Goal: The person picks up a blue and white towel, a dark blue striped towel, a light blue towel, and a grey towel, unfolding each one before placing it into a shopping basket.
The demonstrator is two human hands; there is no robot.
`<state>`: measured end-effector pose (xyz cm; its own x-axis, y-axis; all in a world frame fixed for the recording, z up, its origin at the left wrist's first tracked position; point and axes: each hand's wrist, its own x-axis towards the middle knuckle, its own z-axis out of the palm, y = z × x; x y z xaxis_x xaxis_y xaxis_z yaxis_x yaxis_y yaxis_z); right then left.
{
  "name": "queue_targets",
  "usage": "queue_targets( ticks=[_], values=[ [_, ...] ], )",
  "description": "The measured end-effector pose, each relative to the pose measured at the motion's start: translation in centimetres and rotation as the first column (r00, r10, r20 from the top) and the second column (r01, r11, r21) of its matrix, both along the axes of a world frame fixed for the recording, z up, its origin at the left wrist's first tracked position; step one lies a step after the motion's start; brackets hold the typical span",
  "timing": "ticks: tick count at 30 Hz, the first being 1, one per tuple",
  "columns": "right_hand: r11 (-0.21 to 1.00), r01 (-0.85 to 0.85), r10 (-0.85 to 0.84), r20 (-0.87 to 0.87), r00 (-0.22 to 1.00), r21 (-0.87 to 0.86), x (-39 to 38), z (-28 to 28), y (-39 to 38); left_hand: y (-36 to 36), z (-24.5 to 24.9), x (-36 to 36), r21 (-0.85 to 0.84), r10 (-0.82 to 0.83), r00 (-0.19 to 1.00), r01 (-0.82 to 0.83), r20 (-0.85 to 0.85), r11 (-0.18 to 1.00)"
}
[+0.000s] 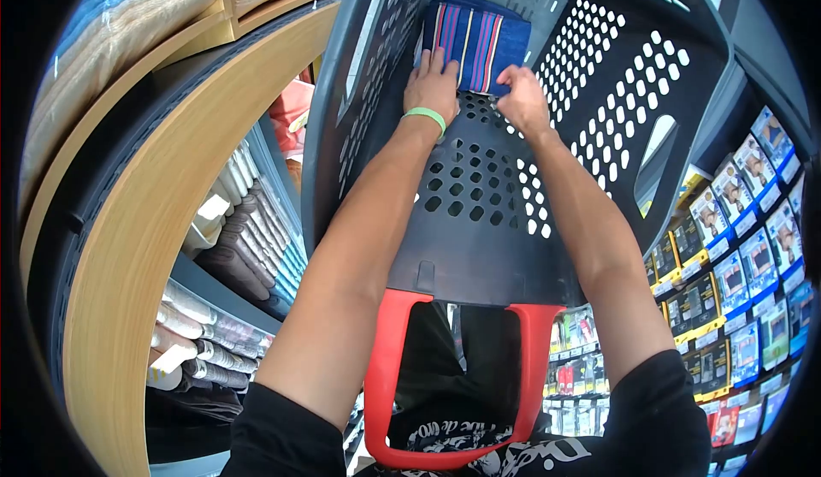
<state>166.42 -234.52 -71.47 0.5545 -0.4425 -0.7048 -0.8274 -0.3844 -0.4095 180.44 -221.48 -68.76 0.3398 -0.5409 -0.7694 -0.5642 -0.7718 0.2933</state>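
A folded dark blue cloth [513,41] with pink, white and yellow stripes lies at the far end of a dark grey shopping basket [445,263]. My left hand [432,88], with a green wristband, rests on the cloth's near left corner, fingers stretched out. At the near right corner, my right hand [522,100] is closed, its thumb and curled fingers pinching the cloth's edge. The fingertips of that hand are partly hidden. Both forearms reach over the perforated basket floor.
The basket's red handle [389,374] is near my body. To the left, a curved wooden shelf [128,263] carries stacked towels [137,23], with folded textiles [248,246] below. On the right hang packaged goods [744,263] with price labels.
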Motion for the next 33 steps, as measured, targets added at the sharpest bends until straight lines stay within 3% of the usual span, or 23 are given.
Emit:
queue_targets(
  ticks=[2, 4, 7, 10, 11, 12, 14, 18, 20, 21, 25, 28, 33],
  values=[
    [0.975, -0.222, 0.221, 0.032, 0.975, 0.011, -0.5, 0.0, 0.9, 0.2, -1.1, -0.6, -0.129, -0.131, 0.99, 0.123, -0.051, 0.984],
    [0.975, -0.223, 0.222, 0.04, 0.974, 0.014, -0.4, -0.1, 1.6, -0.3, -0.8, -0.8, -0.075, -0.129, 0.987, 0.122, -0.095, 0.99],
    [0.991, 0.007, -0.021, 0.105, 0.994, 0.135, -0.3, -1.5, 1.8, -0.3, -1.2, -0.8, 0.036, -0.102, 0.978, 0.111, -0.181, 0.993],
    [0.982, 0.047, -0.063, 0.079, 0.995, 0.184, -0.3, -1.8, 1.6, 0.1, -1.7, -0.8, 0.06, -0.135, 0.976, 0.147, -0.172, 0.987],
    [0.973, 0.073, -0.065, -0.043, 0.997, 0.219, -0.2, -1.6, 1.4, 0.1, -1.7, -1.0, 0.087, -0.137, 0.974, 0.155, -0.181, 0.984],
    [0.973, 0.069, -0.061, -0.041, 0.997, 0.22, 0.0, -1.3, 1.6, 0.0, -1.4, -1.0, 0.089, -0.133, 0.975, 0.15, -0.178, 0.985],
    [0.996, 0.087, -0.088, 0.044, 0.995, 0.03, 0.2, -0.5, 1.9, -0.5, -0.6, -1.0, 0.098, -0.112, 0.976, 0.132, -0.187, 0.986],
    [0.994, -0.054, 0.057, -0.034, 0.998, 0.095, 0.0, 0.4, 1.6, 0.0, -0.4, -1.5, 0.141, -0.03, 0.998, 0.036, -0.046, 0.989],
    [0.995, -0.068, 0.071, -0.039, 0.997, 0.073, 0.3, 1.0, 1.5, 0.4, 0.5, -1.0, 0.39, -0.034, 0.994, 0.071, -0.103, 0.918],
    [0.996, -0.042, 0.049, -0.09, 0.995, 0.073, 0.4, 1.5, 1.4, -0.3, 1.9, 0.0, 0.501, -0.067, 0.966, 0.187, -0.249, 0.845],
    [0.989, -0.032, 0.06, -0.198, 0.978, 0.141, 0.2, 5.0, 0.9, 1.5, 5.5, 0.6, 0.474, -0.064, 0.963, 0.186, -0.26, 0.861],
    [0.964, 0.001, 0.077, -0.284, 0.956, 0.265, -0.1, 10.0, 0.0, 1.7, 10.6, 1.8, 0.456, 0.011, 0.933, 0.166, -0.36, 0.874],
    [0.982, -0.044, 0.071, -0.145, 0.987, 0.183, -3.3, 16.4, -0.5, 3.1, 18.5, 2.5, 0.29, 0.054, 0.922, 0.064, -0.383, 0.955]
  ],
)
